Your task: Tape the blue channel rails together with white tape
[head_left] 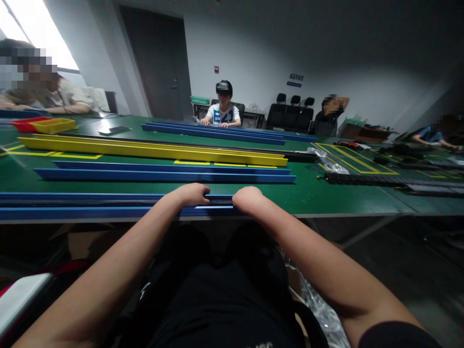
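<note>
A long, straight blue channel (pixel 90 212) lies along the flat green table's (pixel 319 200) near edge. The left hand (pixel 195 194) bends over it, the right hand (pixel 248 198) covers its right end; their grasp I cannot tell.

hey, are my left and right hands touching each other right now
Apart. The head view shows a gap between the left hand and right hand, with the nearest blue rail visible through it.

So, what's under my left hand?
Beneath your left hand runs long blue railing with a dark strip along it, visible on both sides. The stretch your hand covers is hidden, so I can't tell what's directly there.
</note>
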The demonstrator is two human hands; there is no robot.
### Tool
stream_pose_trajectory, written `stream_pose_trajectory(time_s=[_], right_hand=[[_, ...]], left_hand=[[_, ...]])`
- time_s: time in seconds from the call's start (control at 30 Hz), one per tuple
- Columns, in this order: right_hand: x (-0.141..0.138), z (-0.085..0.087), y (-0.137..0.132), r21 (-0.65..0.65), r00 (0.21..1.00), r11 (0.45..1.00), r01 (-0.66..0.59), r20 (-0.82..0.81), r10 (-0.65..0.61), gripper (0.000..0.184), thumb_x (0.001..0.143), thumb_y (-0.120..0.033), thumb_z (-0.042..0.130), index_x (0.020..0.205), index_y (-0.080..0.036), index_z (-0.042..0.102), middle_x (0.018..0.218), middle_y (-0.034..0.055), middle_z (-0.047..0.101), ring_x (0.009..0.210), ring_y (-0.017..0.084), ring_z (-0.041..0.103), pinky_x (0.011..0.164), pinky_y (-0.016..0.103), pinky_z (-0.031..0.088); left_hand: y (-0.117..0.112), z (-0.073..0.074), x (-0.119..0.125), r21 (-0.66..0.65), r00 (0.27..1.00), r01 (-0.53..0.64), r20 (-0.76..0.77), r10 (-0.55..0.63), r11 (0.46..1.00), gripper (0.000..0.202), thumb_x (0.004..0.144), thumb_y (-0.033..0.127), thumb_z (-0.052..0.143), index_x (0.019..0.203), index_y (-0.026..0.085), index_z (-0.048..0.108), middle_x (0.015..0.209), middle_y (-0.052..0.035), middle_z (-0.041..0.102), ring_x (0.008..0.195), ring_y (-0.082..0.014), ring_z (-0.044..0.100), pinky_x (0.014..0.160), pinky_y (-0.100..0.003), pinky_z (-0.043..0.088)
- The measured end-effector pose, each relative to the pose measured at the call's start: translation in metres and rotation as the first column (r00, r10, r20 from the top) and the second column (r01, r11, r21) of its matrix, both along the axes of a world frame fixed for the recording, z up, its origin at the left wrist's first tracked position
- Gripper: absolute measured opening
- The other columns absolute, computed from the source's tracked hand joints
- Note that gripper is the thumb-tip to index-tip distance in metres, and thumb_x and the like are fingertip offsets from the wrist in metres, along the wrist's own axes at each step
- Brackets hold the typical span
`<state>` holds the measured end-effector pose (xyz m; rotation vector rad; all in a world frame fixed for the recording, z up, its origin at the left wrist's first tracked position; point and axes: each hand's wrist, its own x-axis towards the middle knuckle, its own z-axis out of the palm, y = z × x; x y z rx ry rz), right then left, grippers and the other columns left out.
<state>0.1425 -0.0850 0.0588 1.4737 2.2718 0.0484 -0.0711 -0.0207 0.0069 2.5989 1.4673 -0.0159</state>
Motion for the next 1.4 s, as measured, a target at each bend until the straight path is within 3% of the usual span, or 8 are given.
stream_pose_trajectory(time_s=[0.33,0.47,0.67,0.8,0.9,1.03,1.23,1.4], right_hand=[[0.006,-0.005,0.005,0.027,1.000,0.999,-0.021,-0.012,0.021,0.032,0.089,-0.018,0.049,0.109,-0.016,0.074,0.112,0.0168,0.070,0.108,0.029,0.065,0.090,0.039,0.051],[0.015,-0.002,0.007,0.041,0.996,0.996,-0.085,-0.009,0.085,0.030,0.089,-0.022,0.052,0.108,-0.018,0.075,0.110,0.0149,0.072,0.104,0.027,0.067,0.086,0.034,0.051],[0.043,0.012,0.014,-0.052,0.981,0.987,-0.155,-0.128,0.147,0.041,0.085,-0.024,0.059,0.123,-0.037,0.066,0.112,0.0031,0.072,0.097,0.020,0.068,0.078,0.024,0.047],[0.057,0.018,0.017,-0.065,0.979,0.991,-0.117,-0.176,0.104,0.033,0.092,-0.036,0.051,0.118,-0.026,0.069,0.108,0.0069,0.072,0.095,0.019,0.067,0.076,0.023,0.045],[0.063,0.016,0.018,-0.002,0.992,1.000,0.030,-0.126,-0.030,0.050,0.094,-0.054,0.042,0.115,-0.017,0.067,0.106,0.0145,0.072,0.095,0.023,0.066,0.077,0.027,0.045],[0.071,0.010,0.021,-0.013,0.980,0.992,0.128,-0.149,-0.128,0.066,0.096,-0.063,0.024,0.112,-0.015,0.066,0.108,0.0166,0.070,0.097,0.025,0.066,0.080,0.030,0.046],[0.079,0.010,0.022,-0.066,0.995,0.996,0.057,-0.081,-0.062,0.051,0.092,-0.059,0.042,0.105,-0.019,0.070,0.107,0.0141,0.071,0.096,0.027,0.066,0.076,0.030,0.046],[0.078,0.013,0.017,-0.032,0.995,0.998,0.051,-0.080,-0.053,0.050,0.092,-0.060,0.042,0.105,-0.020,0.069,0.107,0.0128,0.071,0.096,0.027,0.067,0.074,0.031,0.046]], left_hand=[[0.007,-0.006,0.052,0.020,0.996,0.085,0.025,-0.085,0.996,0.023,0.070,0.044,0.060,0.080,0.024,0.066,0.078,-0.0039,0.070,0.067,-0.0184,0.059,0.054,-0.028,0.032],[0.006,-0.009,0.054,0.023,0.996,0.078,0.047,-0.079,0.997,0.025,0.071,0.043,0.058,0.085,0.025,0.066,0.081,-0.0038,0.071,0.069,-0.0186,0.058,0.055,-0.028,0.033],[0.003,-0.009,0.050,0.016,0.995,0.073,0.062,-0.074,0.997,0.030,0.072,0.043,0.056,0.094,0.026,0.068,0.087,-0.0037,0.072,0.072,-0.0194,0.059,0.058,-0.028,0.036],[0.003,-0.008,0.050,0.013,0.995,0.069,0.074,-0.070,0.998,0.032,0.072,0.044,0.057,0.097,0.026,0.067,0.092,-0.0038,0.072,0.075,-0.0197,0.060,0.058,-0.028,0.036],[0.003,-0.008,0.051,0.010,0.995,0.064,0.075,-0.065,0.998,0.034,0.071,0.046,0.057,0.098,0.026,0.067,0.094,-0.0039,0.072,0.076,-0.0202,0.061,0.057,-0.028,0.036],[0.002,-0.007,0.051,0.014,0.997,0.057,0.050,-0.058,0.998,0.034,0.072,0.046,0.056,0.098,0.027,0.067,0.094,-0.0034,0.072,0.076,-0.0198,0.061,0.058,-0.027,0.037],[0.003,-0.008,0.050,0.021,0.998,0.056,0.042,-0.057,0.998,0.033,0.072,0.047,0.055,0.097,0.028,0.066,0.092,-0.0029,0.072,0.075,-0.0194,0.061,0.057,-0.027,0.036],[0.002,-0.007,0.050,0.020,0.998,0.054,0.044,-0.055,0.998,0.036,0.072,0.047,0.055,0.101,0.028,0.066,0.096,-0.0031,0.072,0.078,-0.0203,0.062,0.057,-0.027,0.037]])
